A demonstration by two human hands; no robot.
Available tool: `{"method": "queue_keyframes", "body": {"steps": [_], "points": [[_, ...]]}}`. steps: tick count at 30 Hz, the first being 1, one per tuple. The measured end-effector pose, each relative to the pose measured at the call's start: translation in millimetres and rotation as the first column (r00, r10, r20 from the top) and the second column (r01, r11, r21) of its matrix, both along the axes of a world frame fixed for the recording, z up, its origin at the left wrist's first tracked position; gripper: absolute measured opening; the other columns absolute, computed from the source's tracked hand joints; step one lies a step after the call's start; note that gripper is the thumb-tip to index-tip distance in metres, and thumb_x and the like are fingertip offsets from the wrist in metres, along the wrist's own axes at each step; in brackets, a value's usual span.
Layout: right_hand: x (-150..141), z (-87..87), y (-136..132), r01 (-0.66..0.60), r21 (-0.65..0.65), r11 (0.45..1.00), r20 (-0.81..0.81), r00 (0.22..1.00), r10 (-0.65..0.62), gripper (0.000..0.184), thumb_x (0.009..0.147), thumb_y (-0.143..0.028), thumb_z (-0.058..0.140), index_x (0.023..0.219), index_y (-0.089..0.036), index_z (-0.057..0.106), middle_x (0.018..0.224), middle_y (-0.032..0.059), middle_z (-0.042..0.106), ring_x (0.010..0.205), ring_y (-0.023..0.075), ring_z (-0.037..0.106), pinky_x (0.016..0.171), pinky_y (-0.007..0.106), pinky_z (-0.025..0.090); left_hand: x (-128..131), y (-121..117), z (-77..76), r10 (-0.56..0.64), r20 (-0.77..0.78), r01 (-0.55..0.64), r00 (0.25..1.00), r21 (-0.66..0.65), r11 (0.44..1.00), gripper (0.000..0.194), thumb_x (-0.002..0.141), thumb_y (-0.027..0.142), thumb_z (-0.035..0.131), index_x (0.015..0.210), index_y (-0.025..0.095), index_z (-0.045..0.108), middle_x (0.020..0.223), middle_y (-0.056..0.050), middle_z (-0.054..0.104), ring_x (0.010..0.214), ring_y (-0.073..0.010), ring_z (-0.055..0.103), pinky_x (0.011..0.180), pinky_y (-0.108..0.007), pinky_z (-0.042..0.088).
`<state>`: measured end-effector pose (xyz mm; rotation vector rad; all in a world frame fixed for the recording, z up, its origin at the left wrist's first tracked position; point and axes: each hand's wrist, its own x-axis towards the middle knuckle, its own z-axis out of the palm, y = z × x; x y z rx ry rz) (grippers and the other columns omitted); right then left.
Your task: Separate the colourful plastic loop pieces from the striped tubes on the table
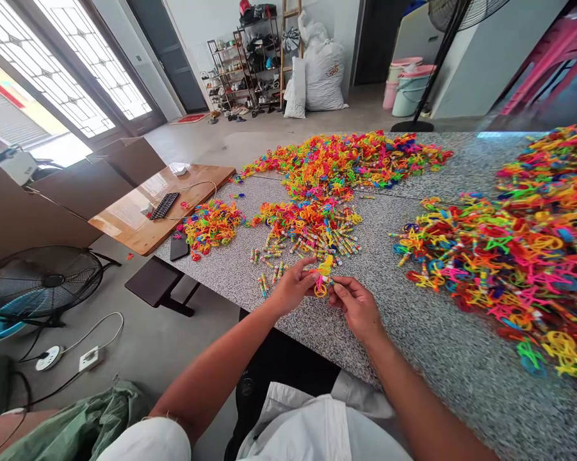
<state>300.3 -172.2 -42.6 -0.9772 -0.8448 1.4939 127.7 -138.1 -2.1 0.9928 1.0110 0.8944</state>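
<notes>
My left hand (pixel 294 286) pinches a small plastic toy (pixel 323 272) with yellow and pink parts, above the front of the speckled stone table (pixel 317 333). Close by on its right, my right hand (pixel 358 306) has thumb and forefinger together at the toy's edge; the small piece between them is too small to make out. Just beyond the hands lie several short printed tubes (pixel 312 243), some loose and some against a pile of bright plastic pieces (pixel 288 218).
A long multicoloured pile (pixel 346 160) lies at the table's back, and a large one (pixel 533 256) spreads along the right. To the left are a smaller pile (pixel 211 227), a dark phone (pixel 179 246) and a wooden board (pixel 139 211) with a keyboard (pixel 164 205). A fan (pixel 43 282) stands on the floor.
</notes>
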Motion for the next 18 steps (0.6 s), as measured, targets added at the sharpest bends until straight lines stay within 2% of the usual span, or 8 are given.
{"method": "queue_keyframes", "body": {"steps": [4, 9, 13, 15, 18], "points": [[-4, 0.3, -2, 0.055, 0.036, 0.998, 0.106, 0.993, -0.058, 0.035, 0.084, -0.048, 0.074, 0.109, -0.023, 0.07, 0.083, 0.0022, 0.07, 0.069, 0.0164, 0.063, 0.068, 0.034, 0.058, -6, 3, 7.5, -0.047, -0.032, 0.048, 0.998, 0.028, 0.998, 0.078, 0.082, 0.039, 0.076, 0.15, 0.019, 0.041, 0.083, 0.0, 0.065, 0.076, -0.0133, 0.065, 0.077, -0.03, 0.054], [-1, -2.5, -2, -0.032, 0.058, 0.998, 0.043, 0.999, 0.03, 0.031, 0.085, -0.046, 0.074, 0.107, -0.024, 0.07, 0.083, 0.0021, 0.07, 0.069, 0.016, 0.064, 0.07, 0.034, 0.057, -10, 2, 18.6, -0.143, -0.022, 0.142, 0.99, -0.018, 0.99, 0.081, 0.081, 0.038, 0.076, 0.153, 0.022, 0.041, 0.087, -0.001, 0.066, 0.077, -0.0137, 0.065, 0.077, -0.03, 0.053], [5, -1.0, -3, -0.087, 0.072, 0.994, 0.035, 0.996, 0.085, 0.028, 0.086, -0.044, 0.073, 0.106, -0.024, 0.069, 0.086, 0.0018, 0.071, 0.066, 0.0153, 0.065, 0.069, 0.034, 0.057, -10, -2, 18.9, -0.16, -0.022, 0.16, 0.987, -0.003, 0.987, 0.081, 0.083, 0.039, 0.073, 0.155, 0.023, 0.038, 0.083, 0.0, 0.063, 0.075, -0.013, 0.063, 0.073, -0.028, 0.05], [7, 1.0, -6, -0.068, 0.094, 0.993, 0.104, 0.993, 0.058, 0.028, 0.089, -0.044, 0.071, 0.107, -0.024, 0.069, 0.086, 0.0022, 0.072, 0.067, 0.0161, 0.066, 0.07, 0.034, 0.056, -8, -4, 18.0, -0.148, -0.094, 0.152, 0.985, 0.044, 0.987, 0.078, 0.088, 0.038, 0.068, 0.156, 0.022, 0.035, 0.078, 0.002, 0.06, 0.07, -0.0114, 0.059, 0.069, -0.026, 0.046], [7, 3.1, -12, -0.042, 0.171, 0.984, 0.31, 0.951, -0.014, 0.028, 0.093, -0.044, 0.064, 0.111, -0.023, 0.068, 0.082, 0.0019, 0.072, 0.07, 0.0181, 0.067, 0.072, 0.034, 0.055, -5, -7, 17.6, -0.088, -0.34, 0.156, 0.936, 0.178, 0.972, 0.069, 0.093, 0.032, 0.058, 0.157, 0.021, 0.034, 0.067, 0.006, 0.05, 0.059, -0.0092, 0.047, 0.062, -0.024, 0.038]]}}
